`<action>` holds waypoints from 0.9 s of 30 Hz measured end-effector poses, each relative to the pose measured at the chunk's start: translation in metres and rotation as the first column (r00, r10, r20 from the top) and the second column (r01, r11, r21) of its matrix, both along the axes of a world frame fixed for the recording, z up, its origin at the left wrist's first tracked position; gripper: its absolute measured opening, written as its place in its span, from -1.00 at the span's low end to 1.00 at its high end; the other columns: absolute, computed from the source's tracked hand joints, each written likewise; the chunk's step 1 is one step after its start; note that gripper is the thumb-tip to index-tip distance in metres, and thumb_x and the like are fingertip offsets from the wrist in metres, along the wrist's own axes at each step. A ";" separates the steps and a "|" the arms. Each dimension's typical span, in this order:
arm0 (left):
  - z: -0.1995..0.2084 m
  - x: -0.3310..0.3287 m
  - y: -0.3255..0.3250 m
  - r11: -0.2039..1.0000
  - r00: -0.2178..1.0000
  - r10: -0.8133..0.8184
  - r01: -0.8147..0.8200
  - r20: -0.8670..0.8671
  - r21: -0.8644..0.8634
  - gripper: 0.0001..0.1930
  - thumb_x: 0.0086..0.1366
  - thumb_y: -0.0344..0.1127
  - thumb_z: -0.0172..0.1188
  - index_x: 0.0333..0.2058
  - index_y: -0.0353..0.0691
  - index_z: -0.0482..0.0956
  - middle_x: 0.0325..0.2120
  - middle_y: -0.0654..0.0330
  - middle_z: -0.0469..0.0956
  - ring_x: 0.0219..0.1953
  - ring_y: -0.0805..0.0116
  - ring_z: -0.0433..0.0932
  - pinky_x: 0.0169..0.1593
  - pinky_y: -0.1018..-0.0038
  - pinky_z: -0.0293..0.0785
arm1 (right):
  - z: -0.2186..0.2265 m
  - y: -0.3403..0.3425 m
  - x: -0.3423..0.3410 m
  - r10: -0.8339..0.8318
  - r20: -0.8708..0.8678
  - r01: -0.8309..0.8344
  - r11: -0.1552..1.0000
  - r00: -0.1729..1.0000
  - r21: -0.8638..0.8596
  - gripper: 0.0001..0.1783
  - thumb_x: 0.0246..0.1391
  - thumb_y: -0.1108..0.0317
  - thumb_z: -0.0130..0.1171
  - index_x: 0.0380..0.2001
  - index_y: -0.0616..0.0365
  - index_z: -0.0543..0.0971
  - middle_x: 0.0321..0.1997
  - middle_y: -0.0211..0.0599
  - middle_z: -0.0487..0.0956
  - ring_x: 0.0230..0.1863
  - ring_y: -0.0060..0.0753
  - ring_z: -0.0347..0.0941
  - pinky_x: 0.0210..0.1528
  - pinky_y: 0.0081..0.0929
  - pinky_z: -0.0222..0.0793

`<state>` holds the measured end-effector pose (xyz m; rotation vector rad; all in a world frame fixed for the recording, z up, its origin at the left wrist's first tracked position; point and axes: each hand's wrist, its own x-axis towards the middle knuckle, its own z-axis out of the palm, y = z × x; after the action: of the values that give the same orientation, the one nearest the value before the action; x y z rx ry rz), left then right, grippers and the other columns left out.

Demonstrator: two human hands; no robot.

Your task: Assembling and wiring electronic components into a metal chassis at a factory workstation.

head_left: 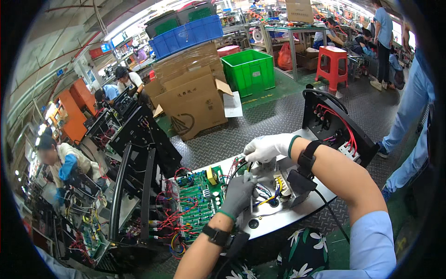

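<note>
My left hand (239, 197), in a grey glove, is closed over the middle of a white metal base plate (290, 215). A small pale piece shows at its fingertips, too small to name. Farther off, my right hand (268, 147), in a white glove, pinches at the plate's far edge; what it grips is hidden. A dark cable (237, 169) curves between the two hands. Beside my left hand stands a green circuit board (200, 199) with red wires along its left side. Yellow and blue wires (270, 199) run next to a metal housing (297, 195) on the right.
A black panel with red cables (320, 122) stands at the plate's right end. Black frames (147, 135) and more open units are on the left. Beyond are a cardboard box (195, 109), a green crate (248, 73) and a red stool (332, 67). A person's legs (409, 125) are close at right.
</note>
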<state>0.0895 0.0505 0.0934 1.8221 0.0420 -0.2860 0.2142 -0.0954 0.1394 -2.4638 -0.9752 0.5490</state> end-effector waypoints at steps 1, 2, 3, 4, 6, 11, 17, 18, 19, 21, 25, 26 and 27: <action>0.002 0.002 -0.008 0.996 0.997 0.064 -0.066 -0.034 -0.061 -0.75 0.25 -0.24 0.03 -0.49 -0.29 0.51 -0.68 0.24 0.46 -0.65 0.45 0.42 -0.56 0.51 0.33 | 0.001 -0.003 0.004 -0.046 -0.156 0.048 0.999 0.987 0.013 -0.73 0.06 0.22 -0.01 -0.28 0.14 0.55 -0.38 -0.25 0.59 -0.33 -0.25 0.51 -0.28 -0.32 0.39; -0.004 0.006 -0.013 0.997 0.998 0.060 -0.061 -0.031 -0.055 -0.75 0.25 -0.24 0.03 -0.49 -0.29 0.51 -0.68 0.24 0.46 -0.65 0.45 0.42 -0.56 0.51 0.33 | 0.000 -0.005 0.009 -0.086 -0.309 0.096 0.995 0.947 0.019 -0.72 0.09 0.24 -0.07 -0.31 0.16 0.55 -0.43 -0.26 0.58 -0.38 -0.24 0.51 -0.34 -0.32 0.39; -0.015 0.013 -0.016 0.975 0.986 0.158 -0.163 -0.046 -0.148 -0.76 0.24 -0.25 0.04 -0.50 -0.29 0.51 -0.68 0.23 0.46 -0.67 0.43 0.43 -0.57 0.51 0.34 | -0.011 -0.003 0.015 -0.042 -0.190 0.060 0.994 0.981 0.089 -0.71 0.10 0.28 -0.16 -0.34 0.19 0.53 -0.49 -0.22 0.56 -0.45 -0.21 0.50 -0.44 -0.30 0.38; -0.027 0.020 -0.017 0.934 0.964 0.255 -0.264 -0.070 -0.240 -0.77 0.23 -0.26 0.05 -0.50 -0.29 0.51 -0.68 0.22 0.46 -0.68 0.41 0.44 -0.58 0.51 0.36 | 0.003 0.002 0.001 -0.081 -0.122 0.094 0.990 0.989 0.103 -0.73 0.09 0.29 -0.11 -0.33 0.17 0.54 -0.48 -0.16 0.57 -0.44 -0.20 0.51 -0.44 -0.29 0.40; -0.036 0.019 -0.025 0.926 0.950 0.311 -0.309 -0.025 -0.219 -0.75 0.27 -0.25 0.08 -0.40 -0.36 0.54 -0.59 0.19 0.53 -0.62 0.45 0.45 -0.56 0.50 0.32 | 0.001 0.012 0.001 -0.101 -0.029 0.103 0.993 0.994 0.054 -0.75 0.04 0.30 -0.08 -0.29 0.12 0.54 -0.53 -0.28 0.52 -0.52 -0.39 0.43 -0.42 -0.38 0.37; -0.024 0.018 -0.052 0.694 0.915 0.332 -0.402 -0.229 -0.597 -0.79 0.28 -0.27 0.07 -0.33 -0.33 0.52 -0.55 0.19 0.54 -0.60 0.43 0.50 -0.57 0.56 0.39 | 0.002 0.003 0.006 -0.027 0.034 0.029 0.997 0.999 -0.076 -0.73 -0.09 0.43 0.02 -0.32 0.00 0.66 -0.39 -0.24 0.63 -0.39 -0.36 0.54 -0.35 -0.37 0.43; -0.058 0.042 -0.047 0.658 0.897 0.409 -0.418 -0.169 -0.626 -0.78 0.33 -0.24 -0.01 -0.30 -0.28 0.49 -0.48 0.17 0.50 -0.49 0.35 0.53 -0.44 0.45 0.51 | -0.013 0.019 0.006 -0.047 0.324 0.092 0.988 0.945 -0.125 -0.80 -0.15 0.39 0.07 -0.41 0.03 0.64 -0.33 -0.16 0.62 -0.23 -0.12 0.57 -0.22 -0.24 0.46; -0.065 0.045 -0.047 0.660 0.900 0.405 -0.411 -0.163 -0.629 -0.78 0.33 -0.24 -0.01 -0.30 -0.28 0.49 -0.48 0.17 0.50 -0.49 0.35 0.53 -0.44 0.45 0.51 | -0.025 0.020 0.012 -0.059 0.426 0.131 0.981 0.903 -0.142 -0.79 -0.14 0.37 0.07 -0.40 0.06 0.65 -0.29 -0.14 0.62 -0.20 -0.10 0.56 -0.19 -0.24 0.46; -0.072 0.046 -0.045 0.767 0.909 0.416 -0.359 -0.014 -0.531 -0.78 0.32 -0.25 -0.01 -0.29 -0.29 0.49 -0.48 0.18 0.51 -0.50 0.35 0.52 -0.44 0.45 0.49 | -0.021 0.019 0.011 -0.058 0.431 0.132 0.981 0.901 -0.144 -0.79 -0.14 0.37 0.07 -0.40 0.06 0.65 -0.29 -0.14 0.62 -0.20 -0.10 0.56 -0.19 -0.24 0.46; -0.068 0.052 -0.044 0.824 0.891 0.451 -0.441 -0.060 -0.357 -0.79 0.31 -0.26 0.01 -0.28 -0.30 0.50 -0.46 0.17 0.53 -0.50 0.33 0.51 -0.45 0.44 0.44 | -0.010 0.018 0.005 -0.059 0.302 0.126 0.970 0.952 -0.206 -0.75 -0.12 0.35 0.06 -0.35 0.11 0.64 -0.26 -0.09 0.61 -0.15 -0.07 0.55 -0.14 -0.23 0.45; -0.078 0.055 -0.050 0.677 0.792 0.591 -0.589 -0.150 -0.441 -0.79 0.28 -0.26 0.06 -0.31 -0.31 0.51 -0.49 0.18 0.53 -0.50 0.34 0.50 -0.47 0.41 0.39 | -0.004 0.019 -0.006 -0.098 0.244 0.145 0.973 0.965 -0.181 -0.75 -0.12 0.29 0.09 -0.32 -0.05 0.65 -0.22 -0.20 0.62 -0.17 -0.10 0.55 -0.14 -0.23 0.45; -0.084 0.055 -0.049 0.676 0.792 0.594 -0.585 -0.139 -0.448 -0.79 0.28 -0.26 0.06 -0.31 -0.31 0.51 -0.49 0.18 0.53 -0.50 0.34 0.50 -0.47 0.41 0.39 | -0.002 0.018 -0.008 -0.078 0.245 0.123 0.977 0.966 -0.172 -0.75 -0.13 0.31 0.09 -0.32 -0.04 0.64 -0.23 -0.18 0.62 -0.17 -0.11 0.55 -0.14 -0.23 0.45; -0.077 0.051 -0.050 0.687 0.819 0.564 -0.534 -0.101 -0.493 -0.80 0.26 -0.26 0.08 -0.32 -0.31 0.51 -0.49 0.19 0.53 -0.51 0.34 0.49 -0.46 0.42 0.39 | -0.004 0.017 -0.009 -0.086 0.273 0.137 0.976 0.958 -0.171 -0.75 -0.13 0.31 0.09 -0.32 -0.04 0.64 -0.23 -0.18 0.62 -0.17 -0.11 0.55 -0.14 -0.23 0.45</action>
<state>0.1404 0.0004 0.0160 1.2126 0.4350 0.1841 0.2048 -0.0780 0.1356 -2.7965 -0.9089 0.2906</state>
